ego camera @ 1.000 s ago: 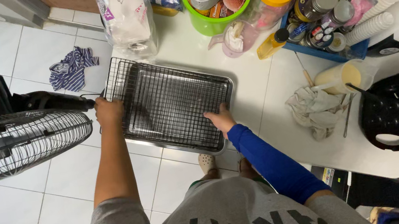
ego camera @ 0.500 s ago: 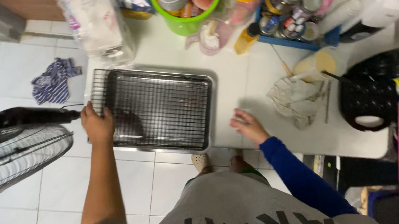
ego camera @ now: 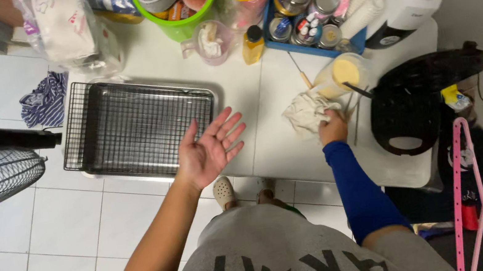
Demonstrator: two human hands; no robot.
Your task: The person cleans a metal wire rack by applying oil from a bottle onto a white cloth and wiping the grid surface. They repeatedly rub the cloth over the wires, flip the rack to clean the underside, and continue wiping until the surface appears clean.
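On the white table (ego camera: 247, 85), toward its left end: the metal tray (ego camera: 207, 99) with the black wire rack (ego camera: 129, 128) set in it, flat, the rack's left side jutting out past the tray's rim. Seems put down and left there, with nothing gripping it any more (a second ago held at both ends, half a second ago at the left end only).

Points to the tray work being over for the moment, judging by where the hands are now, and to attention shifting to the right half of the table.

Left hand (ego camera: 209, 151): lifted clear of the tray and turned palm up, hanging over the tray's near right corner and the table edge. Wide open, fingers spread and slightly curled, thumb out to the side. Holds nothing; looks clear of the rack below, though cannot tell for sure from above.

Right hand (ego camera: 332, 128), on the blue-sleeved arm: gone from the tray side to the crumpled pale cloth (ego camera: 307, 111), well apart from the tray. Rests against the cloth's near right edge, fingers bent down into the folds. Looks like a loose pinch on the cloth, not a full fist; fingertips hidden, so hard to say how firm.

Just beyond the cloth: a clear plastic cup (ego camera: 342, 72) with something pale yellow inside, untouched.
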